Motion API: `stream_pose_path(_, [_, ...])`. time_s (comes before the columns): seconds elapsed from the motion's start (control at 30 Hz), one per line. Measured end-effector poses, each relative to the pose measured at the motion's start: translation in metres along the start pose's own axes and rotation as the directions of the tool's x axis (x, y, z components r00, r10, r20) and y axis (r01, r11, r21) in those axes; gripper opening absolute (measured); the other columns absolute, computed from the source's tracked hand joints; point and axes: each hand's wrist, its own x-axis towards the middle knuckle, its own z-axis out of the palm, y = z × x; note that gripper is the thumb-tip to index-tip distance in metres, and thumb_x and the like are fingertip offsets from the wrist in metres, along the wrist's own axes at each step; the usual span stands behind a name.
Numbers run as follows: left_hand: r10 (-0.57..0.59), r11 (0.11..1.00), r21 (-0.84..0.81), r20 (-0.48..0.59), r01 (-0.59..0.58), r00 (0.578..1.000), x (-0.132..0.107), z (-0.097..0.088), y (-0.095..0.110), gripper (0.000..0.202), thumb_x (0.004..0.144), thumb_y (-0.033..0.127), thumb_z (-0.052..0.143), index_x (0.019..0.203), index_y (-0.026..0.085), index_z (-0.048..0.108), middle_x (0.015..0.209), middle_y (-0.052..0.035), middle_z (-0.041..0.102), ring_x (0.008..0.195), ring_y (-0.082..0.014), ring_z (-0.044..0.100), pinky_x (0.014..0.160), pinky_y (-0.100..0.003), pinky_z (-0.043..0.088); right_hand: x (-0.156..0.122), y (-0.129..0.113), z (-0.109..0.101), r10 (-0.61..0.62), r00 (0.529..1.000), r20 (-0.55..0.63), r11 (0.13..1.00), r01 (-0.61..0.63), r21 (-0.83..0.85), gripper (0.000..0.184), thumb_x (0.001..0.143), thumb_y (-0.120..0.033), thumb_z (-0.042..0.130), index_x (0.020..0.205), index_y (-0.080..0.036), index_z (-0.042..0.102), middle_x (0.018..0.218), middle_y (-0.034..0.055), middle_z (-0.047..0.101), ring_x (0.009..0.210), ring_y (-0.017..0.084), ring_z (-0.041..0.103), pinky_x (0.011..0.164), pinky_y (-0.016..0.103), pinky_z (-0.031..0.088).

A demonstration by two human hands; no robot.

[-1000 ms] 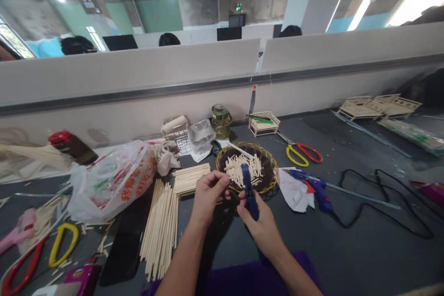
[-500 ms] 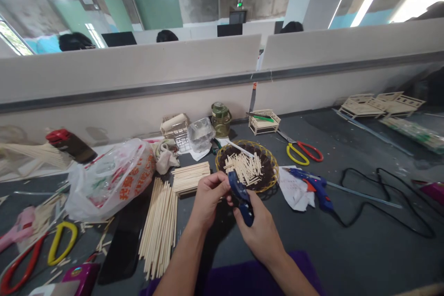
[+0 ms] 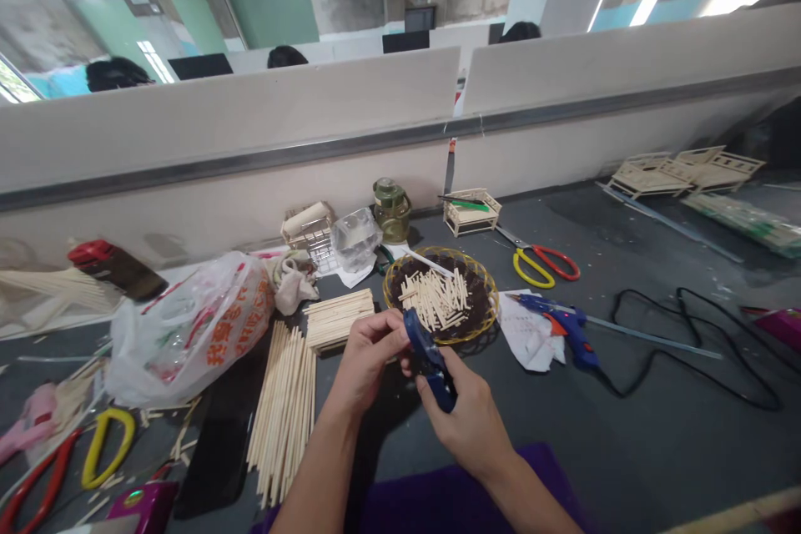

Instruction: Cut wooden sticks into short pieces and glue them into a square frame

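My right hand [image 3: 469,409] is closed around the handles of a dark blue plier-like hand tool [image 3: 430,359], which is tilted with its head up and to the left. My left hand [image 3: 369,359] is pinched beside the tool's head; whatever its fingertips hold is hidden. Just beyond the tool sits a woven basket [image 3: 491,313] with a yellow rim, and short cut wooden sticks [image 3: 438,298] are heaped in it. Left of my left hand lie a stack of wooden sticks [image 3: 338,319] and a bundle of longer sticks [image 3: 283,413].
A blue glue gun [image 3: 566,325] with a looping black cable lies at right, near red-and-yellow scissors [image 3: 538,263]. Small stick-built furniture [image 3: 472,213] stands by the partition. A plastic bag [image 3: 193,325], a dark phone-like slab [image 3: 216,450] and a green jar [image 3: 391,213] are also on the table.
The view has shifted slightly, so the background sits a little further left and higher. Both hands keep nearly the same pose at the blue tool.
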Motion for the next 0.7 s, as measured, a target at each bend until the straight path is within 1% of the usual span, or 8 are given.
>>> stream_pose_path(0.1, [-0.004,0.999,0.038,0.005,0.004,1.000,0.0007,0.0002,0.0014,0.023,0.073,0.033,0.071,0.065,0.013,0.062,0.064,0.0000,0.054,0.049,-0.0082,0.051,0.047,-0.021,0.046,0.0010,-0.0038,-0.0021,0.034,0.999,0.025,0.998,-0.035,0.058,0.019,0.083,-0.025,0.052,0.101,-0.021,0.058,0.088,0.0039,0.068,0.080,0.019,0.065,0.073,0.026,0.050])
stream_pose_path(0.2, [0.009,0.998,0.067,-0.001,-0.009,1.000,0.0019,0.0007,0.0022,0.020,0.069,0.031,0.075,0.073,0.013,0.066,0.067,-0.0012,0.059,0.051,-0.0095,0.054,0.049,-0.022,0.047,0.0021,-0.0045,-0.0029,0.044,0.998,0.040,0.992,-0.049,0.116,0.020,0.084,-0.027,0.052,0.102,-0.021,0.060,0.089,0.0032,0.069,0.080,0.017,0.065,0.074,0.024,0.050])
stream_pose_path(0.27, [0.026,0.996,0.088,-0.016,-0.024,1.000,0.0025,0.0009,0.0021,0.019,0.067,0.028,0.077,0.075,0.013,0.067,0.068,-0.0018,0.061,0.052,-0.0104,0.056,0.050,-0.023,0.048,0.0025,-0.0037,-0.0028,0.052,0.998,0.044,0.990,-0.057,0.126,0.022,0.084,-0.028,0.053,0.103,-0.021,0.060,0.090,0.0029,0.069,0.080,0.017,0.065,0.074,0.024,0.050])
stream_pose_path(0.37, [0.069,0.990,0.124,-0.047,-0.062,0.997,0.0027,0.0010,0.0022,0.017,0.068,0.027,0.076,0.071,0.013,0.068,0.070,-0.0023,0.061,0.053,-0.0108,0.057,0.050,-0.024,0.049,0.0025,-0.0028,-0.0026,0.077,0.995,0.057,0.992,-0.083,0.100,0.022,0.084,-0.029,0.053,0.103,-0.021,0.060,0.087,0.0027,0.069,0.076,0.017,0.065,0.070,0.024,0.050])
stream_pose_path(0.47, [0.094,0.985,0.148,-0.040,-0.087,0.995,0.0023,0.0014,0.0034,0.014,0.070,0.026,0.074,0.071,0.013,0.068,0.071,-0.0017,0.060,0.052,-0.0108,0.057,0.050,-0.024,0.049,0.0019,-0.0026,-0.0024,0.077,0.996,0.051,0.994,-0.080,0.071,0.024,0.083,-0.028,0.053,0.106,-0.021,0.058,0.089,0.0034,0.069,0.078,0.018,0.065,0.071,0.025,0.050])
stream_pose_path(0.57, [0.078,0.987,0.145,-0.023,-0.074,0.997,0.0016,0.0018,0.0052,0.014,0.069,0.026,0.075,0.068,0.014,0.069,0.070,-0.0014,0.059,0.051,-0.0105,0.056,0.049,-0.025,0.049,0.0009,-0.0009,-0.0010,0.039,0.999,0.009,0.998,-0.040,0.054,0.027,0.082,-0.025,0.052,0.109,-0.021,0.056,0.096,0.0051,0.068,0.086,0.019,0.064,0.077,0.026,0.050])
stream_pose_path(0.7, [0.068,0.985,0.157,0.010,-0.069,0.998,0.0004,0.0001,0.0067,0.014,0.070,0.026,0.074,0.066,0.014,0.069,0.069,-0.0020,0.058,0.050,-0.0108,0.056,0.048,-0.024,0.048,-0.0008,0.0042,0.0022,0.007,0.999,-0.040,1.000,-0.007,-0.009,0.032,0.080,-0.021,0.052,0.112,-0.021,0.054,0.099,0.0066,0.067,0.090,0.021,0.063,0.079,0.028,0.050])
